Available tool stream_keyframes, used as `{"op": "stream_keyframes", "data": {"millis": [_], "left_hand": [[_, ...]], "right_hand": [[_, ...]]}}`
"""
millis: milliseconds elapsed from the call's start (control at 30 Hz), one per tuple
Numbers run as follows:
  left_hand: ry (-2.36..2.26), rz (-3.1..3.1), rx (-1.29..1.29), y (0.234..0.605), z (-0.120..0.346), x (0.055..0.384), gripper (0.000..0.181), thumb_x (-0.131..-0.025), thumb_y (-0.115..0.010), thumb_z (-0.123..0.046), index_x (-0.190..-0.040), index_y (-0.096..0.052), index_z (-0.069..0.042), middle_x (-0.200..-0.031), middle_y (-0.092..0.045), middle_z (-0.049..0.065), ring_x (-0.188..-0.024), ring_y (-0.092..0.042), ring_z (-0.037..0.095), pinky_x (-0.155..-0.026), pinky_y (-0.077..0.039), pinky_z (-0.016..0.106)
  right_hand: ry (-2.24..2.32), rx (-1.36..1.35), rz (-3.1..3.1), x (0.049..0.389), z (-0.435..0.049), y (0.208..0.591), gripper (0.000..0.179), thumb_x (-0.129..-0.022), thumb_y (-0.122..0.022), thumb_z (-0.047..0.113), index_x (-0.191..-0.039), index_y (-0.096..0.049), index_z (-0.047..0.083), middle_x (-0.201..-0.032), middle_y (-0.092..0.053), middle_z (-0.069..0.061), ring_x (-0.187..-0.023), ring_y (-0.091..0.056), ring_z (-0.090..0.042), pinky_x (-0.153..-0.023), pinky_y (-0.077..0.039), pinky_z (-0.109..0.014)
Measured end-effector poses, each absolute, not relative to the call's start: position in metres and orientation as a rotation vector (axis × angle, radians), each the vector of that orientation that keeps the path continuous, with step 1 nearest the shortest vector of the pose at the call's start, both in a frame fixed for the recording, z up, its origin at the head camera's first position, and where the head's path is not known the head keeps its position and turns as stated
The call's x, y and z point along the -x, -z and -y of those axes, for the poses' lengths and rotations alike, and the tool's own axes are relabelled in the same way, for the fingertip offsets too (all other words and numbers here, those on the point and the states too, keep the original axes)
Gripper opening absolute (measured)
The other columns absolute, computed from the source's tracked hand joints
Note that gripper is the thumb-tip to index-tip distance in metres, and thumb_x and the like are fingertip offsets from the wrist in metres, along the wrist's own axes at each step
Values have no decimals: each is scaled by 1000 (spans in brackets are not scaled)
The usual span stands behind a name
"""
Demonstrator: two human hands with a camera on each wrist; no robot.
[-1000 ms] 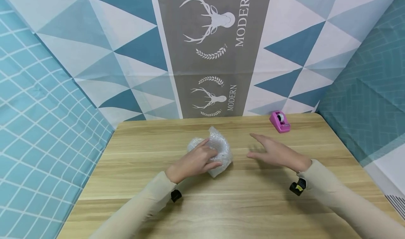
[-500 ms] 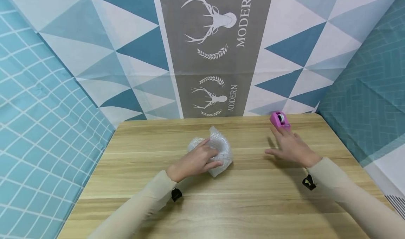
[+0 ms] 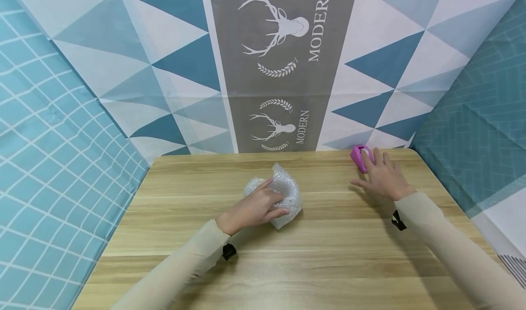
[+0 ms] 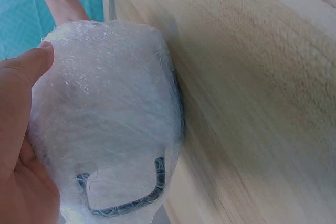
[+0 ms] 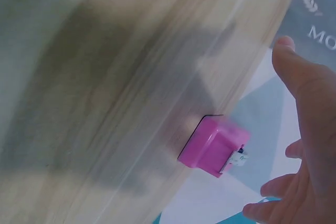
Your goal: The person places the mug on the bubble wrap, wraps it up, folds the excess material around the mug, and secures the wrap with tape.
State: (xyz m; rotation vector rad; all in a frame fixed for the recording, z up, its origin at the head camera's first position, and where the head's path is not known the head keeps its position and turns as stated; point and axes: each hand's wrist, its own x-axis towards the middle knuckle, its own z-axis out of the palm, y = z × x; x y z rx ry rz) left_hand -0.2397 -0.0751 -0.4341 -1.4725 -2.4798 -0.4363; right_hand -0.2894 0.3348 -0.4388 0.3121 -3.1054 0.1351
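Observation:
A bundle of clear bubble wrap (image 3: 285, 193) rests on the wooden table, and my left hand (image 3: 255, 208) grips its near left side. The left wrist view shows the thumb (image 4: 39, 60) against the edge of the bubble wrap, with a dark curved line showing through the layers; what is wrapped inside is hidden. At the back right, my right hand (image 3: 384, 176) reaches over a pink tape dispenser (image 3: 358, 158), fingers spread, partly covering it in the head view. In the right wrist view the dispenser (image 5: 212, 142) stands apart from the fingers, its tape roll partly seen.
The wooden table (image 3: 246, 273) ends at a back wall cloth (image 3: 283, 81) with triangles and deer heads. A blue checked cloth (image 3: 53, 164) hangs at the left, a teal cloth (image 3: 481, 104) at the right.
My right hand has moved right and away from me, from beside the bubble wrap to over the tape dispenser, fingers spreading. My left hand and the bubble wrap have stayed in place.

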Motion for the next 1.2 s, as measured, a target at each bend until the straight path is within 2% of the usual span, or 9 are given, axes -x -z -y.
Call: {"op": "stream_keyframes", "data": {"millis": [133,267,367,500,633,767,867,1000,1200], "left_hand": [[418,2472,1475,434,76,240,32,-100,-66,-35,-77,-54,-16,-66,-40,-12,-64,-43,6,-123,-31,59],[408,2461,1480,434,76,240,31,-100,-66,-35,-79,-56,-15,-66,-43,-11,-66,-45,7,-123,-31,58],[416,2459,1477,434,76,239,31,-100,-67,-34,-78,-55,-15,-66,-42,-11,-65,-44,7,-123,-31,58],[418,2458,1472,433,76,239,32,-100,-67,-33,-77,-54,-16,-65,-40,-11,-64,-44,7,-123,-31,58],[409,2466,1473,434,75,239,31,-101,-66,-34,-78,-55,-16,-65,-43,-11,-64,-45,6,-124,-31,58],[406,2481,1475,434,74,239,32,-101,-66,-34,-77,-55,-16,-65,-42,-11,-64,-45,6,-124,-30,58],[406,2494,1472,434,74,239,33,-101,-65,-35,-76,-53,-17,-64,-40,-12,-63,-43,6,-123,-31,59],[410,2513,1463,434,73,240,35,-101,-65,-36,-75,-52,-17,-64,-38,-12,-62,-42,6,-124,-29,58],[405,2497,1466,436,73,241,34,-101,-65,-35,-76,-53,-17,-64,-40,-12,-63,-43,6,-124,-30,58]], "right_hand": [[-229,-276,3116,302,-335,440,109,-92,-64,63,-161,-13,-3,-158,-13,-44,-139,-24,-68,-108,-25,-84],[-484,-249,3137,316,-338,439,105,-95,-64,60,-158,-12,-5,-147,-25,-44,-119,-47,-58,-98,-46,-73],[-741,-217,3132,326,-341,437,97,-99,-61,54,-155,-15,-10,-139,-35,-42,-112,-53,-51,-96,-52,-65],[-923,-91,3151,336,-347,432,92,-104,-53,49,-152,-13,-19,-141,-39,-46,-124,-49,-53,-107,-45,-66],[-975,73,3181,338,-353,426,84,-106,-47,43,-149,-21,-23,-142,-39,-47,-125,-48,-54,-109,-44,-65],[-1047,208,3170,338,-358,423,70,-106,-44,36,-142,-37,-23,-136,-47,-43,-118,-52,-47,-105,-49,-60],[-1043,273,3173,338,-361,423,67,-105,-46,36,-140,-43,-21,-132,-52,-40,-113,-56,-43,-98,-53,-54],[-1031,323,3161,338,-362,425,64,-103,-49,35,-136,-49,-20,-127,-57,-37,-109,-58,-40,-89,-54,-46],[-1032,340,3154,338,-361,429,61,-103,-51,33,-134,-51,-19,-126,-57,-35,-106,-56,-37,-83,-52,-40]]}}
